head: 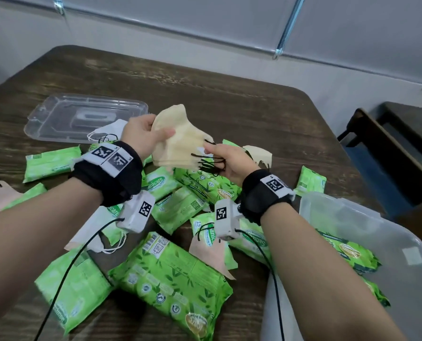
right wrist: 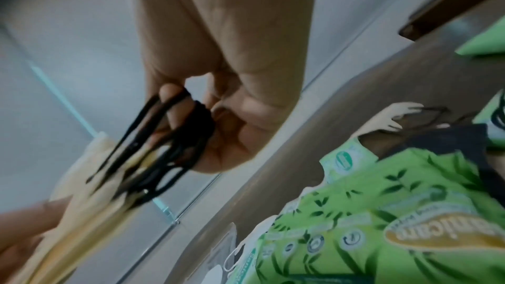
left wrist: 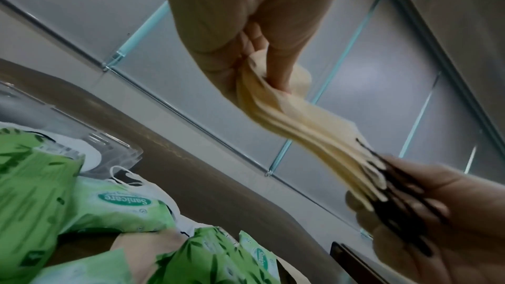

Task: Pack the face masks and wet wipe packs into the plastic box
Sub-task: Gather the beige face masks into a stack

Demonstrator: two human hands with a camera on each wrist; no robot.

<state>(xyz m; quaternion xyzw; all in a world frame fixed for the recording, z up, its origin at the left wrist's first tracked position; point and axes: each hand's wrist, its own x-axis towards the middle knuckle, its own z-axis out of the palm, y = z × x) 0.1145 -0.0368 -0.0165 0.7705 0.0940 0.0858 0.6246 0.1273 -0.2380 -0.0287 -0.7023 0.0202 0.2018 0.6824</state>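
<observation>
on the left of the wooden table (head: pixel 229 99) a clear lid (head: pixel 57 119) lies flat. the left hand (head: pixel 141 134) pinches one end of a stack of cream masks (head: pixel 180 143) held above the green wipe packs (head: pixel 170 274) strewn on the table. the right hand (head: pixel 226 163) has its fingers curled through the masks' black ear loops (head: pixel 210 163). at far right the plastic box (head: pixel 401 254) holds a few wipe packs.
</observation>
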